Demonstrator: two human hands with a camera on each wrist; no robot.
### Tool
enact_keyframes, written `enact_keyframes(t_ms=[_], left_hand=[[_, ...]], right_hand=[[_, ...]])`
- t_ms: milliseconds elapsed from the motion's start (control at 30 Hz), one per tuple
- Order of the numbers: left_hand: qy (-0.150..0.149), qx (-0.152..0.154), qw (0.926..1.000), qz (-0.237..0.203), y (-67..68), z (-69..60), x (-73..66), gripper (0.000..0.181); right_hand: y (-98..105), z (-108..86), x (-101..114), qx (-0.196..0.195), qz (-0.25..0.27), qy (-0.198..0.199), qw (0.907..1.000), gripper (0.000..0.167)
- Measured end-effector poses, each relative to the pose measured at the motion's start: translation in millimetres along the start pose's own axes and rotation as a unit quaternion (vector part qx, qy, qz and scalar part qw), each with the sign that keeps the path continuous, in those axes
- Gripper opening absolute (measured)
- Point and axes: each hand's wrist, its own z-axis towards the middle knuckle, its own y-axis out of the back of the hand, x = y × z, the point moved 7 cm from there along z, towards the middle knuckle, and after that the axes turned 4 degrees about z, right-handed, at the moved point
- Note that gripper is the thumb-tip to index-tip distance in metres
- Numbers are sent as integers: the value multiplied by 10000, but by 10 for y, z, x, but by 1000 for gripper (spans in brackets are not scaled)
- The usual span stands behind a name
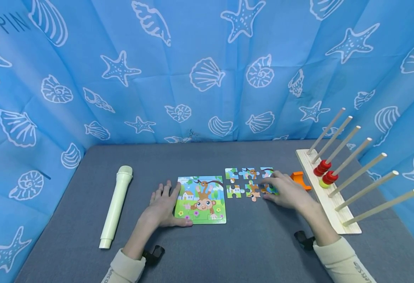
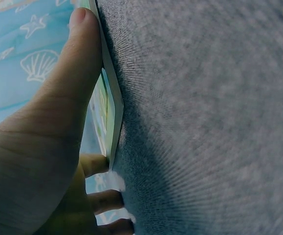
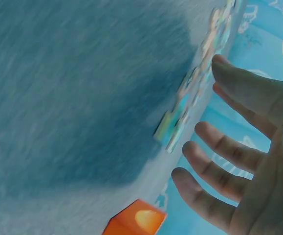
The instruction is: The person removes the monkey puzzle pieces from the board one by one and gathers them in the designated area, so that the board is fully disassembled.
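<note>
A square monkey puzzle board [image 1: 200, 200] lies on the table with its picture facing up. My left hand [image 1: 164, 206] rests at its left side, fingers spread past the left edge and the thumb [image 2: 85, 44] on the near edge. Right of the board, several loose jigsaw pieces [image 1: 233, 191] lie in two rows. My right hand [image 1: 282, 190] hovers over the rightmost pieces and partly hides them. In the right wrist view its fingers [image 3: 224, 152] are loosely bent and hold nothing; the pieces [image 3: 175, 122] lie beyond them.
A pale green microphone-shaped stick [image 1: 116, 208] lies at the left. At the right stands a wooden peg rack [image 1: 328, 194] with tall pegs and red and yellow beads [image 1: 322, 168]. An orange block [image 1: 300, 180] sits between the rack and my right hand. A blue curtain [image 1: 207, 98] hangs behind.
</note>
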Motion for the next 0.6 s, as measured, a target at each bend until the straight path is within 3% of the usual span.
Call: enact_keyframes(t_ms=[200, 600], left_hand=[[-27, -38, 10000, 20, 0, -5, -3, 128], [-40, -61, 10000, -19, 7, -8, -10, 128]], right_hand=[[14, -22, 234, -261, 132, 322, 9991, 41], [-79, 37, 747, -281, 414, 940, 9943, 44]])
